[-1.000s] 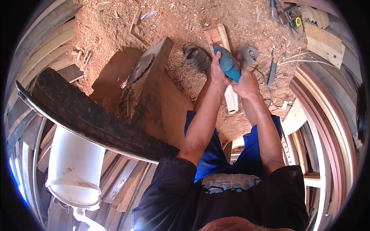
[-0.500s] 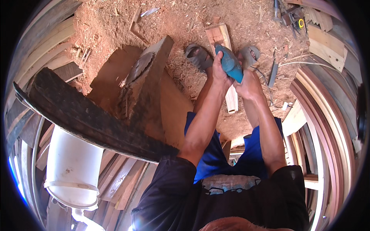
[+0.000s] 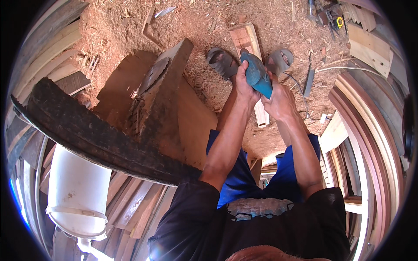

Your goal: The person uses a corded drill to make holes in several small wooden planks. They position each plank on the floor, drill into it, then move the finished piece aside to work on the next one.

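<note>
My left hand (image 3: pixel 244 85) is wrapped round the body of a teal power tool (image 3: pixel 257 73), with the thumb along its top. My right hand (image 3: pixel 280 102) grips the tool's rear end, and its fingers are partly hidden. The dark front of the tool points down at a pale wooden board (image 3: pixel 245 34) on the ground between my feet. Whether its tip touches the wood I cannot tell. The near end of the board shows below my hands. A sandal (image 3: pixel 222 64) is on either side of the board.
On the left stands a dark wooden saw bench (image 3: pixel 174 74) with a toothed round blade (image 3: pixel 153 76). Beside it are a curved black piece (image 3: pixel 91 128) and a white container (image 3: pixel 78 185). Stacked planks (image 3: pixel 370 135) line the right. Sawdust covers the ground, with a yellow tape measure (image 3: pixel 340 22) far right.
The tool and both hands have shifted very slightly left and tilted a little. My grip stays the same, and the whole view has moved slightly.
</note>
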The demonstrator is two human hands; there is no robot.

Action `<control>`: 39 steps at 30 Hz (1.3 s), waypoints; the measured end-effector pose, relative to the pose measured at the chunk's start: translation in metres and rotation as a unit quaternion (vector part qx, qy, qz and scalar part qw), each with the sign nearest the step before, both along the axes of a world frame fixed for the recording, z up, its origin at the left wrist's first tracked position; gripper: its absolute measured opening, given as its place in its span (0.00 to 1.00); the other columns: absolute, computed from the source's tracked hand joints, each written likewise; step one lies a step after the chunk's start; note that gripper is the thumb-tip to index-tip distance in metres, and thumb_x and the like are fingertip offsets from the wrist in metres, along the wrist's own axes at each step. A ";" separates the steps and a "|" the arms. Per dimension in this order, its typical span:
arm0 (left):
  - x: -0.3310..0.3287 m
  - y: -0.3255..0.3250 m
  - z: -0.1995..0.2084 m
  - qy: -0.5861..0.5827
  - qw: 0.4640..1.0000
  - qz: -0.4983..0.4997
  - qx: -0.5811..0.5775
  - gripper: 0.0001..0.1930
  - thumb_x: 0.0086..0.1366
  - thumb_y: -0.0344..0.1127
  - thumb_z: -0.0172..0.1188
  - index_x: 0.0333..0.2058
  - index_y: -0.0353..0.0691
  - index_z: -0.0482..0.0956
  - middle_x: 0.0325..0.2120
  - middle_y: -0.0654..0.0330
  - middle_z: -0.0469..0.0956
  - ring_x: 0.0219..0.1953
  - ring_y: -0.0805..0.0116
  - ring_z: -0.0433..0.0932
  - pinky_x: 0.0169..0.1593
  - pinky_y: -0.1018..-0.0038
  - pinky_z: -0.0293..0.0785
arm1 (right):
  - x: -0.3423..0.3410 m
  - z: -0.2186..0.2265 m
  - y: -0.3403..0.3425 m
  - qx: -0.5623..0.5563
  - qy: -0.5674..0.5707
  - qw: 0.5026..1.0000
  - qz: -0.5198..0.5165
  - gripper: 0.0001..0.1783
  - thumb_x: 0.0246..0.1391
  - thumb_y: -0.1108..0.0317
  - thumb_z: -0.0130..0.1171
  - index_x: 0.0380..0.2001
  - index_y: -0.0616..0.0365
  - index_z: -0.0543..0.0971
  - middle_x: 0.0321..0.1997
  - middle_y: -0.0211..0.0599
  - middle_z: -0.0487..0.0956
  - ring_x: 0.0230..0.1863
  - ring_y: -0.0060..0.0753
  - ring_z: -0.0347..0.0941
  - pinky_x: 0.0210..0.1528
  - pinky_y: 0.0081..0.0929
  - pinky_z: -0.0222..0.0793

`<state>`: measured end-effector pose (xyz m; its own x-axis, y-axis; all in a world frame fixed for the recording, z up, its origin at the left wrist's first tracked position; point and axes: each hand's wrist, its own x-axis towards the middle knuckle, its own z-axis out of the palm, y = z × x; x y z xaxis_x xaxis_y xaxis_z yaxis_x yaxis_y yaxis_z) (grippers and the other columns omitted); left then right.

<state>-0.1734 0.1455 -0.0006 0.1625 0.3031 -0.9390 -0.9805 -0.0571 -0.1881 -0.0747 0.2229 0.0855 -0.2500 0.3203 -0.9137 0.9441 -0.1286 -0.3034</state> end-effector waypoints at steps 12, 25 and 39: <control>-0.002 0.000 -0.008 0.005 1.000 -0.019 0.002 0.30 0.68 0.58 0.53 0.49 0.32 0.71 0.35 0.47 0.77 0.35 0.49 0.81 0.45 0.53 0.83 | -0.004 -0.004 0.002 0.019 -0.001 1.000 0.008 0.34 0.43 0.71 0.65 0.57 0.71 0.72 0.36 0.66 0.82 0.38 0.67 0.82 0.43 0.54 0.78; -0.002 0.002 -0.010 -0.012 1.000 0.000 0.006 0.29 0.68 0.57 0.52 0.48 0.32 0.74 0.35 0.43 0.79 0.37 0.45 0.82 0.45 0.53 0.83 | -0.001 -0.010 0.000 0.038 0.001 0.999 -0.002 0.31 0.43 0.73 0.65 0.53 0.73 0.73 0.33 0.67 0.81 0.38 0.67 0.81 0.43 0.52 0.78; -0.006 0.002 -0.016 -0.008 1.000 -0.011 0.001 0.28 0.68 0.56 0.51 0.46 0.33 0.76 0.35 0.44 0.81 0.35 0.45 0.83 0.44 0.51 0.83 | -0.013 -0.009 0.013 -0.008 -0.016 1.000 -0.006 0.31 0.43 0.71 0.66 0.52 0.74 0.73 0.35 0.67 0.82 0.41 0.67 0.81 0.46 0.52 0.78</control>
